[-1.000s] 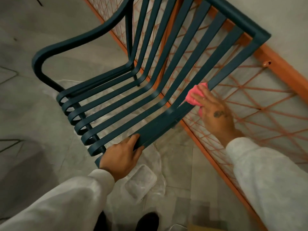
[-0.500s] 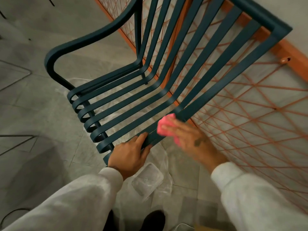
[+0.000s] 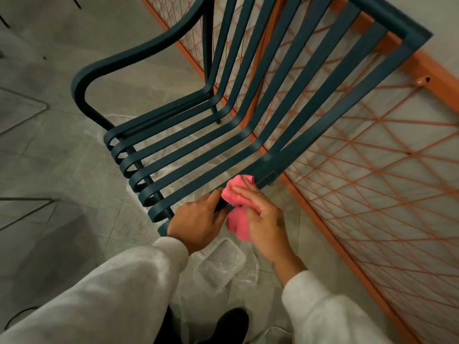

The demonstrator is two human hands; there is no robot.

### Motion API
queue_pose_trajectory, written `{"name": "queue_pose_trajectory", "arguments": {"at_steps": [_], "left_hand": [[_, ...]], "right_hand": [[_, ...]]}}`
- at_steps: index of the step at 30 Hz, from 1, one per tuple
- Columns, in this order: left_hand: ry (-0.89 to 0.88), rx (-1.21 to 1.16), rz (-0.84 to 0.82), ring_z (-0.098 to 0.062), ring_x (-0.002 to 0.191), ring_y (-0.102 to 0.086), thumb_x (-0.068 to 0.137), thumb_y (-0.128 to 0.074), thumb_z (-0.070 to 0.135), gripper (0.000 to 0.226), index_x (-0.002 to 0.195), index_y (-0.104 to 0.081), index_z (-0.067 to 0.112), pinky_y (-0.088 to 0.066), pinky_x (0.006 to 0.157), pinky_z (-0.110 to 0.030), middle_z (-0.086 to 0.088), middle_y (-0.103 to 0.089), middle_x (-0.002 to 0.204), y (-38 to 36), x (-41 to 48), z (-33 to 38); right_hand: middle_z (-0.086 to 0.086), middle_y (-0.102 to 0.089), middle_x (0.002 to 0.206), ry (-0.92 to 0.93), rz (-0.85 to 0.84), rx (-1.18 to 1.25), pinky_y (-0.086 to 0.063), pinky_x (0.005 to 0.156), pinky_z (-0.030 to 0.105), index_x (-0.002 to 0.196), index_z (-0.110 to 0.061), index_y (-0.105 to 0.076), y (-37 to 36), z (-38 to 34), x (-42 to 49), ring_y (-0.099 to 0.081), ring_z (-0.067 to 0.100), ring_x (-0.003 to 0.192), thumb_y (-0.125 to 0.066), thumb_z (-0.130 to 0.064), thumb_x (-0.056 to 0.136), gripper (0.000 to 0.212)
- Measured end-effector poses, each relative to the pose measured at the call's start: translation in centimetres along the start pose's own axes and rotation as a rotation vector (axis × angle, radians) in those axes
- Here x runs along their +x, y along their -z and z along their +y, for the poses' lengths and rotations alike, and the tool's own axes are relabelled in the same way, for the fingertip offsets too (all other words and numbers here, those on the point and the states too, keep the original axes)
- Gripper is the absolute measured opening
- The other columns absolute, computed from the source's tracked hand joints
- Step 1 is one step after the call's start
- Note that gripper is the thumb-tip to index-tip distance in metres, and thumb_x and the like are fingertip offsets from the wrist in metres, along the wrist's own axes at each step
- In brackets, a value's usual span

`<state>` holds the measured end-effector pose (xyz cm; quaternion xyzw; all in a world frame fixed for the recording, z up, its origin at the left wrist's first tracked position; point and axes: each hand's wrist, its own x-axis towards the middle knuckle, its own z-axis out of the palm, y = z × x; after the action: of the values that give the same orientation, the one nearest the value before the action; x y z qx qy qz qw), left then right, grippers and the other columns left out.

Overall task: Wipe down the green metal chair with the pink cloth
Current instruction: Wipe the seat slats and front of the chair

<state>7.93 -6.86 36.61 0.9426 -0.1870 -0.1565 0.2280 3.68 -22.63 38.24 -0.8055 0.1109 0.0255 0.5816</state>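
Grey tiled floor (image 3: 62,157); green metal chair (image 3: 198,150) centre. Left hand (image 3: 198,223) grips seat edge; right hand (image 3: 263,219), at 3 o'clock of it, clutches pink cloth (image 3: 236,209) against slat.

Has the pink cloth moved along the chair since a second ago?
Yes. The pink cloth slid down the green metal chair's nearest slat, toward the left hand.

chairs: we count one (image 3: 223,135)
cloths: we see one (image 3: 236,194)
hands: two (image 3: 198,219) (image 3: 263,219)
lids on floor: one (image 3: 221,264)
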Motion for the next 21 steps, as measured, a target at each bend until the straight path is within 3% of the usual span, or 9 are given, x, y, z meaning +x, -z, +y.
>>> {"name": "queue_pose_trajectory", "arguments": {"at_steps": [2, 4, 7, 9, 16, 18, 21], "left_hand": [[-0.004, -0.061, -0.038, -0.018, 0.098, -0.064, 0.096, -0.038, 0.054, 0.043, 0.135, -0.036, 0.036, -0.055, 0.083, -0.041, 0.007, -0.062, 0.122, 0.2, 0.0, -0.2], [-0.019, -0.094, -0.037, -0.017, 0.110, -0.056, 0.094, -0.047, 0.048, 0.051, 0.141, -0.035, 0.032, -0.049, 0.093, -0.037, 0.005, -0.055, 0.128, 0.7, -0.3, -0.1], [-0.043, -0.122, 0.074, -0.014, 0.116, -0.049, 0.094, -0.051, 0.044, 0.051, 0.142, -0.039, 0.031, -0.043, 0.101, -0.035, 0.004, -0.050, 0.131, 2.2, -1.8, 1.0], [-0.040, -0.276, 0.071, -0.007, 0.114, -0.051, 0.094, -0.056, 0.038, 0.048, 0.139, -0.042, 0.032, -0.045, 0.101, -0.030, 0.008, -0.052, 0.130, 4.0, -3.0, 2.7], [-0.198, -0.687, -0.140, 0.000, 0.122, -0.053, 0.089, -0.067, 0.025, 0.051, 0.136, -0.049, 0.034, -0.045, 0.100, -0.019, 0.020, -0.057, 0.130, 12.7, -6.4, 11.0], [-0.168, -0.782, -0.246, -0.005, 0.113, -0.061, 0.088, -0.068, 0.028, 0.040, 0.127, -0.058, 0.032, -0.052, 0.094, -0.025, 0.012, -0.065, 0.121, 15.4, -6.7, 13.5], [-0.225, -0.674, -0.220, -0.009, 0.090, -0.068, 0.089, -0.067, 0.024, 0.015, 0.104, -0.068, 0.020, -0.058, 0.083, -0.030, 0.001, -0.071, 0.096, 19.5, -7.2, 17.1]], "right_hand": [[-0.025, -0.055, 0.136, -0.166, -0.046, 0.180, -0.045, 0.107, 0.031, 0.123, -0.043, -0.064, 0.6, -0.8, -0.7, -0.050, -0.002, 0.126, -0.053, -0.011, 0.098, 0.042], [-0.025, -0.058, 0.132, -0.275, -0.058, 0.342, -0.051, 0.100, 0.044, 0.123, -0.047, -0.061, 1.6, -1.3, -1.8, -0.055, 0.009, 0.122, -0.053, -0.014, 0.098, 0.043], [-0.016, -0.061, 0.130, -0.383, -0.033, 0.600, -0.051, 0.093, 0.061, 0.124, -0.039, -0.063, 3.2, -2.5, -4.1, -0.058, 0.026, 0.121, -0.055, -0.009, 0.096, 0.042], [-0.005, -0.060, 0.133, -0.451, -0.018, 0.772, -0.050, 0.089, 0.065, 0.124, -0.031, -0.064, 4.4, -3.9, -5.6, -0.059, 0.032, 0.120, -0.056, -0.004, 0.093, 0.042], [0.018, -0.059, 0.134, -0.435, -0.120, 1.128, -0.049, 0.087, 0.063, 0.130, -0.012, -0.059, 8.3, -11.0, -10.7, -0.064, 0.035, 0.112, -0.048, 0.000, 0.092, 0.041], [0.022, -0.056, 0.137, -0.428, -0.158, 1.178, -0.046, 0.087, 0.066, 0.134, -0.009, -0.053, 8.9, -12.9, -11.6, -0.062, 0.037, 0.115, -0.049, -0.002, 0.092, 0.043], [0.023, -0.059, 0.132, -0.394, -0.127, 1.180, -0.053, 0.082, 0.058, 0.136, -0.003, -0.053, 10.5, -16.5, -12.9, -0.063, 0.035, 0.115, -0.051, -0.010, 0.093, 0.044]]}}
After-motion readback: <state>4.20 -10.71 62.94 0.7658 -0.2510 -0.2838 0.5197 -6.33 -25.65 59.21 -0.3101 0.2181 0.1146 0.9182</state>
